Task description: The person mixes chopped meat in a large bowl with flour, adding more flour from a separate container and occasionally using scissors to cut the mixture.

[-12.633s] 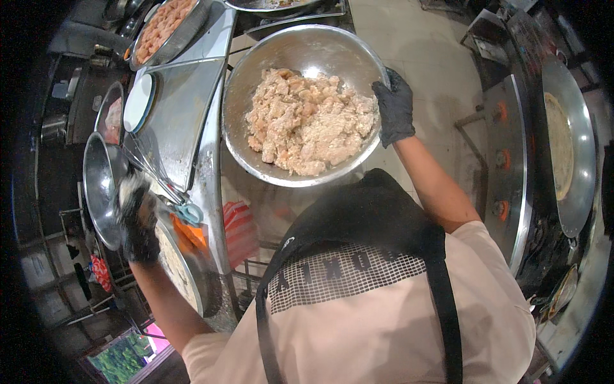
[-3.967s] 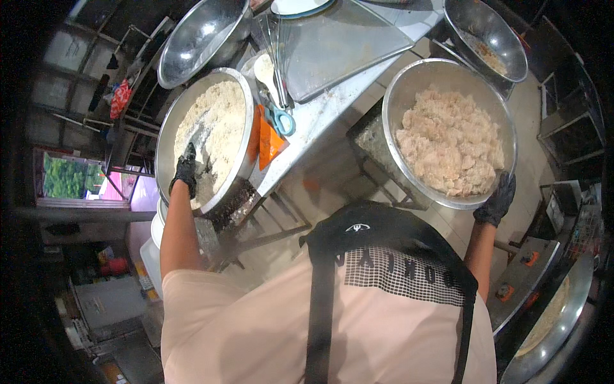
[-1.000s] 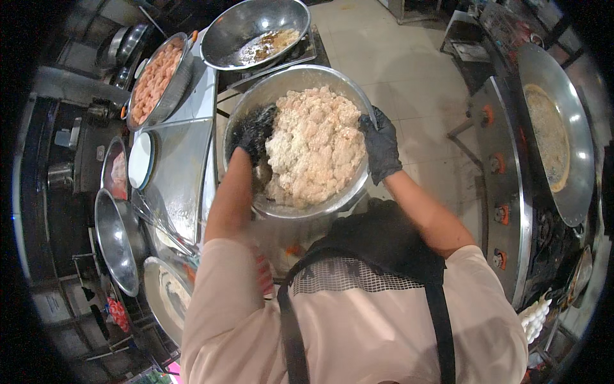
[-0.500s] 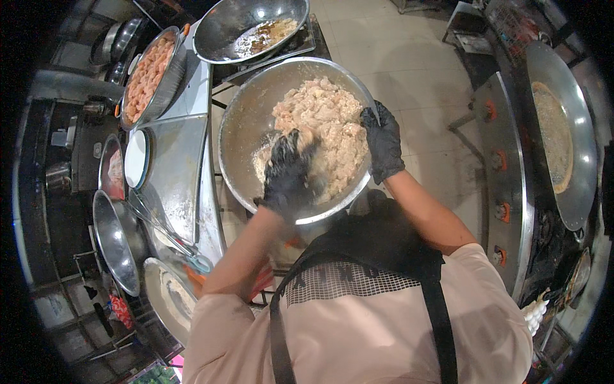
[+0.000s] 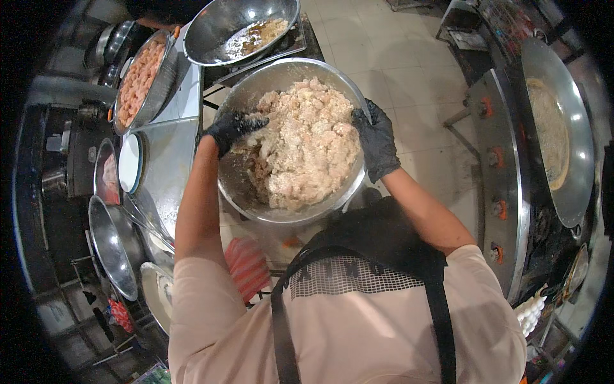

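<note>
Hands both gloved in black, both at the big steel bowl (image 5: 243,192) that I carry in front of my chest, off the table, above the tiled floor (image 5: 409,70). My right hand (image 5: 377,144) clamps the bowl's right rim, fingers curled over the edge, thumb side toward the food. My left hand (image 5: 233,128) reaches in over the left rim, fingers half spread and pressed into the edge of the pale, lumpy meat mixture (image 5: 307,147); bits of it cling to the glove. I cannot tell whether that hand has any of it pinched. The mixture is heaped toward the bowl's far and right side; the near left wall shows bare, smeared metal.

Steel table (image 5: 169,160) runs along my left. At its far end, a round tray of pinkish raw pieces (image 5: 137,77). Beside that, just beyond my bowl, a second wide steel bowl (image 5: 217,32) with a little brownish residue at the bottom. Nearer along the table's left edge, a small white dish (image 5: 130,163), then an empty steel bowl (image 5: 112,246) tipped on its side below it. Orange-red cloth (image 5: 246,269) hangs by my left elbow.

On my right, well apart, a large round griddle pan (image 5: 556,128) with a yellowish film sits on a metal stove (image 5: 502,185) with orange knobs.
</note>
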The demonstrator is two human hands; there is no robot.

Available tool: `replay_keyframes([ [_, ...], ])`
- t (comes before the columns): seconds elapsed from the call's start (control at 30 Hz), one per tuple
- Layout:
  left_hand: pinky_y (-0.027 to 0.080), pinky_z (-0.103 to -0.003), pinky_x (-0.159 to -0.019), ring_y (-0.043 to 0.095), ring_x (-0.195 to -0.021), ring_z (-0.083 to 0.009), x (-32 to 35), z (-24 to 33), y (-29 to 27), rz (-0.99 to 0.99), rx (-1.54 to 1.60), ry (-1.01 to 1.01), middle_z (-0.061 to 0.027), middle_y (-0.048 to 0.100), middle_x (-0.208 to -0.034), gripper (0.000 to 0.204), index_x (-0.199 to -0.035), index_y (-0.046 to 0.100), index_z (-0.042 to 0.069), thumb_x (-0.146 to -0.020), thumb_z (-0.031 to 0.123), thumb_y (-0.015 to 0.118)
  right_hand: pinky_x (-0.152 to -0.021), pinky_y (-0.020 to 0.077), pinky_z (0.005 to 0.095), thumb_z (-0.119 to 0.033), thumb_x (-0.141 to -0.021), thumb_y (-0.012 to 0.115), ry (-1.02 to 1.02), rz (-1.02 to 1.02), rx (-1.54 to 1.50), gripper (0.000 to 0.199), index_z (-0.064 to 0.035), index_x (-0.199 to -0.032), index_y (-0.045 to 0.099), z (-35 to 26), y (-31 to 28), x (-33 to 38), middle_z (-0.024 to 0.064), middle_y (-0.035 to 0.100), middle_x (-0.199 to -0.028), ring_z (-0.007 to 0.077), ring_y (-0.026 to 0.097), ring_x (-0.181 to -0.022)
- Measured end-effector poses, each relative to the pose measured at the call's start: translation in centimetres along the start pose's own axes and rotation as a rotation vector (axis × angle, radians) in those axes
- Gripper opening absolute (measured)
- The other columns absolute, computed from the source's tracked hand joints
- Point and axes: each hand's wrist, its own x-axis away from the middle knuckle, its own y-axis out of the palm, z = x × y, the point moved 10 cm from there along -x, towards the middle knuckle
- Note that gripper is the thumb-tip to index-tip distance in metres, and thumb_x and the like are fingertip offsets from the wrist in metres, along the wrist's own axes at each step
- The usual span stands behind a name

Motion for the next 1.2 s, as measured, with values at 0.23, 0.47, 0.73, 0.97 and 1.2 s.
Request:
replay_keyframes([
  [0.23, 0.046, -0.031, -0.081, 0.056, -0.091, -0.0173, -9.8, -0.4, 1.5, 0.13, -0.285, 0.18, -0.0059, 0.061, -0.11, 0.029, -0.112, 0.06, 0.007, -0.09, 0.025, 0.054, -0.076, 0.0457, 0.029, -0.014, -0.089, 0.052, -0.015, -0.007, 0.133, 0.023, 0.0026, -0.105, 0.058, -1.0, 0.5, -0.3, 0.0066, 0.063, -0.09, 0.0129, 0.055, -0.081],
  [0.47, 0.04, -0.029, -0.092, 0.055, -0.1, -0.0186, -6.4, 4.8, 5.8, -0.08, -0.084, 0.32, -0.0081, 0.059, -0.118, 0.038, -0.119, 0.057, 0.006, -0.089, 0.029, 0.054, -0.078, 0.0453, 0.0302, -0.014, -0.089, 0.052, -0.026, 0.094, 0.048, 0.023, 0.002, -0.104, 0.059, -0.6, -0.2, -0.4, 0.0088, 0.064, -0.091, 0.0147, 0.056, -0.081],
  [0.73, 0.028, -0.043, -0.105, 0.039, -0.123, -0.0366, 11.2, 3.9, 9.0, 0.062, -0.746, 0.692, -0.0182, 0.047, -0.127, 0.043, -0.112, 0.058, 0.01, -0.076, 0.032, 0.067, -0.065, 0.0466, 0.0305, -0.016, -0.089, 0.054, -0.094, 0.04, 0.106, 0.024, 0.0018, -0.104, 0.059, -0.8, 0.5, -1.2, 0.0076, 0.062, -0.081, 0.0141, 0.054, -0.068],
  [0.97, 0.022, -0.042, -0.109, 0.026, -0.132, -0.0363, 7.1, -1.9, 4.7, 0.324, -0.486, 0.369, -0.0192, 0.029, -0.143, 0.078, -0.142, 0.027, 0.013, -0.075, 0.019, 0.066, -0.069, 0.0471, 0.0301, -0.015, -0.087, 0.054, -0.087, -0.037, 0.154, 0.025, 0.0015, -0.106, 0.059, -0.3, 1.1, -1.6, 0.008, 0.064, -0.086, 0.0148, 0.057, -0.073],
  [1.2, 0.033, -0.036, -0.103, 0.041, -0.125, -0.0289, 7.0, 2.8, 6.6, -0.031, -0.409, 0.421, -0.0168, 0.041, -0.138, 0.08, -0.139, 0.034, 0.017, -0.071, 0.021, 0.076, -0.086, 0.0436, 0.0301, -0.015, -0.087, 0.056, -0.077, -0.098, 0.143, 0.031, 0.0015, -0.113, 0.057, -2.3, 0.7, -2.2, 0.0127, 0.062, -0.104, 0.018, 0.057, -0.094],
])
